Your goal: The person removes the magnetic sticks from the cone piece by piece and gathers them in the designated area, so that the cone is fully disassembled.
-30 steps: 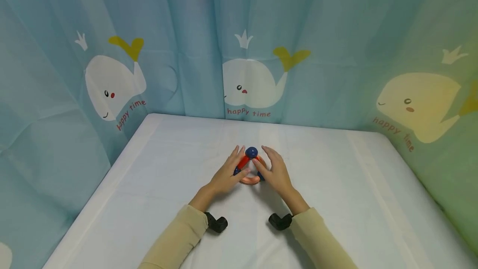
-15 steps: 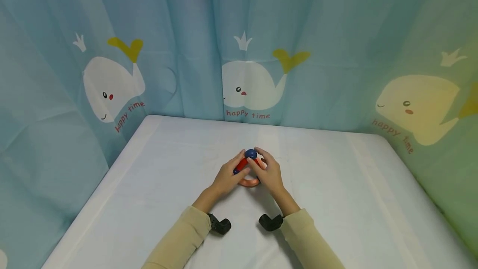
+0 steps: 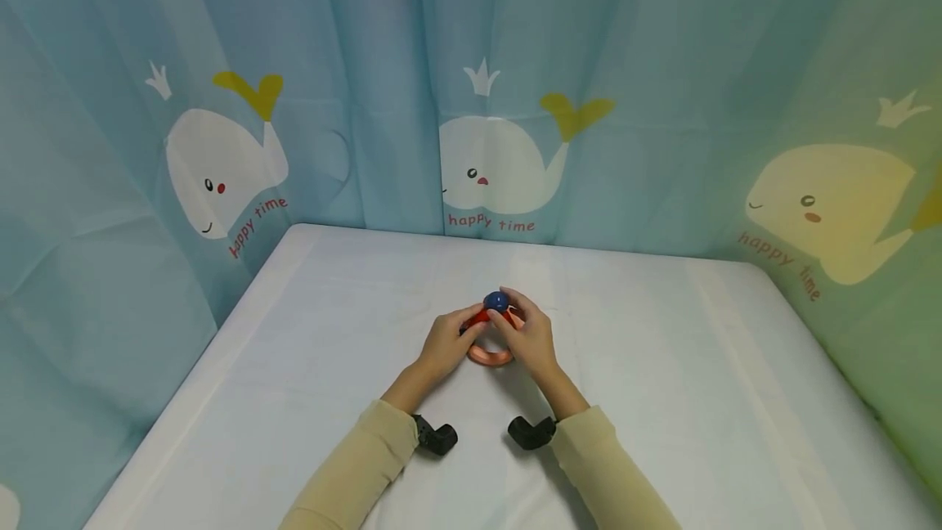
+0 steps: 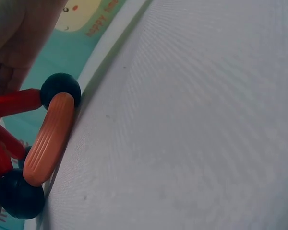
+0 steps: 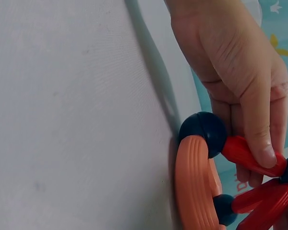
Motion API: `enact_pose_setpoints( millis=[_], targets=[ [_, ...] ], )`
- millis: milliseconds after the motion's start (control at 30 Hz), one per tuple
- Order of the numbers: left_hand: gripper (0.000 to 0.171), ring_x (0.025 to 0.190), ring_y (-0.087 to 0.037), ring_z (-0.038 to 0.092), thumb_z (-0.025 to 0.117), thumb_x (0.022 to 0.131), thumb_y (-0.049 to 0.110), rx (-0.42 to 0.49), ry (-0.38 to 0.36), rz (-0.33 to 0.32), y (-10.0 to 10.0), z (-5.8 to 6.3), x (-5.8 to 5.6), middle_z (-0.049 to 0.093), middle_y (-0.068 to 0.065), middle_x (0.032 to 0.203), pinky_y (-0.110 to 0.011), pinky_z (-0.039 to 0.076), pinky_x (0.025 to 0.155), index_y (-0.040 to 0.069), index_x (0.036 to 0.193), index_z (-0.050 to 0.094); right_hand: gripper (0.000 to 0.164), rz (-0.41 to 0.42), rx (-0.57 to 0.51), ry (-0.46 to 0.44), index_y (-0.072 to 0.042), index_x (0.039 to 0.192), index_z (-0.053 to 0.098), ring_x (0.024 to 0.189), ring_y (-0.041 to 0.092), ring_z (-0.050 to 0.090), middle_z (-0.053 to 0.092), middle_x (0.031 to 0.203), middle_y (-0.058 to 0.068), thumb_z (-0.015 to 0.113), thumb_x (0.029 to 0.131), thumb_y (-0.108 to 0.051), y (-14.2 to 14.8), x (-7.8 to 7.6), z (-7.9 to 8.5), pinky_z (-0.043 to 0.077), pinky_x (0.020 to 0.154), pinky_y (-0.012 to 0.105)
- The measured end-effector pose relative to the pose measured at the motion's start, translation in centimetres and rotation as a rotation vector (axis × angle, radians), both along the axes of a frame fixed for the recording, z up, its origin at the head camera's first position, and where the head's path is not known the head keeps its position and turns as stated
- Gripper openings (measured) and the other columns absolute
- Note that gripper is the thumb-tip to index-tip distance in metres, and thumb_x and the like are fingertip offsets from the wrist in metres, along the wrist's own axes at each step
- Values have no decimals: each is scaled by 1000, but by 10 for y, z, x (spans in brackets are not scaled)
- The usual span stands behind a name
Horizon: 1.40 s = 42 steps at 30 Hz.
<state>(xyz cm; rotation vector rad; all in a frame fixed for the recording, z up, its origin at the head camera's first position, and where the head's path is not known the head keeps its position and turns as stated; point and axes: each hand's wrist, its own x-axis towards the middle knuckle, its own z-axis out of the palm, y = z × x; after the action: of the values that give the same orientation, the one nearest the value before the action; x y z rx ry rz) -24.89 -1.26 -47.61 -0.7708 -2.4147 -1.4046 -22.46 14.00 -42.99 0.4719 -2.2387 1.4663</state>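
Between my hands stands a pyramid of toy magnetic building sticks and balls. Its base is a ring of orange curved sticks (image 5: 194, 182) joined by dark blue balls (image 4: 20, 194). Red straight sticks (image 5: 269, 206) lean up from them to a blue top ball (image 3: 496, 301). My left hand (image 3: 445, 342) pinches the left red stick (image 5: 240, 153) between thumb and fingers, plain in the right wrist view. My right hand (image 3: 533, 338) grips the right red stick (image 4: 17, 103) close under the top ball, forefinger reaching around its far side. Other fingertips are partly hidden behind the sticks.
The pyramid sits near the middle of a white-covered table (image 3: 331, 317). A blue-green curtain (image 3: 383, 88) with printed whales hangs behind and along the sides. Black wrist cameras (image 3: 437, 437) stick out inward from both sleeves.
My right hand, spread wide beside the pyramid a second ago, has moved left and closed in near its top. My left fingers have drawn in from reaching straight to pinching the left red stick.
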Motion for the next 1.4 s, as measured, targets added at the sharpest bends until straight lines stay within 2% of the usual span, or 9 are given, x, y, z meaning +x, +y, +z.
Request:
enact_pose_setpoints(
  millis=[133,267,400,500,633,1033,1167,1400],
  targets=[
    [37,107,-21,56,60,90,13,-2,-4,2,0,3,-1,60,-13,118,-33,48,86,0,125,56,40,-16,20,30,12,115,56,102,36,57,59,112,25,70,81,-4,2,-8,-12,46,86,45],
    [37,102,-20,59,60,90,13,1,10,3,-1,4,0,61,-13,115,-33,49,83,0,124,57,39,-25,1,17,10,115,57,104,36,56,59,112,24,70,81,-4,0,-8,-11,43,89,48],
    [34,95,-19,61,61,89,12,51,23,1,-3,4,-1,63,-13,110,-32,50,80,0,120,59,39,-45,-17,15,10,115,57,103,36,56,61,109,24,70,81,-3,0,-9,-9,43,89,48],
    [32,93,-18,61,62,88,12,80,28,-2,-3,4,-2,64,-12,108,-31,50,79,1,118,61,38,-58,-19,19,10,114,58,103,36,57,61,109,24,70,81,-4,1,-11,-8,44,89,47],
    [33,94,-18,61,62,88,13,72,42,-6,-3,5,-3,64,-11,109,-30,50,79,2,119,61,38,-65,-9,5,9,114,58,103,35,57,61,110,24,70,81,-5,2,-12,-6,44,89,47],
    [35,96,-16,60,61,89,15,81,-17,-21,-6,-1,1,63,-10,111,-29,49,80,4,121,60,41,-65,-7,-57,8,117,58,105,34,56,60,113,22,70,82,-10,3,-8,-9,43,91,45],
    [35,93,-13,60,60,89,17,67,-36,-45,-7,-2,2,64,-9,109,-28,49,78,4,122,59,40,-59,-27,-60,7,115,59,104,33,57,61,111,21,71,81,-11,4,-3,-9,43,90,46],
    [31,95,-13,59,59,90,15,66,-30,-129,-13,2,2,64,-6,109,-28,48,80,8,120,61,39,-80,-51,-57,5,113,61,101,33,58,64,104,19,73,80,-13,6,4,-9,43,90,47]
  ],
)
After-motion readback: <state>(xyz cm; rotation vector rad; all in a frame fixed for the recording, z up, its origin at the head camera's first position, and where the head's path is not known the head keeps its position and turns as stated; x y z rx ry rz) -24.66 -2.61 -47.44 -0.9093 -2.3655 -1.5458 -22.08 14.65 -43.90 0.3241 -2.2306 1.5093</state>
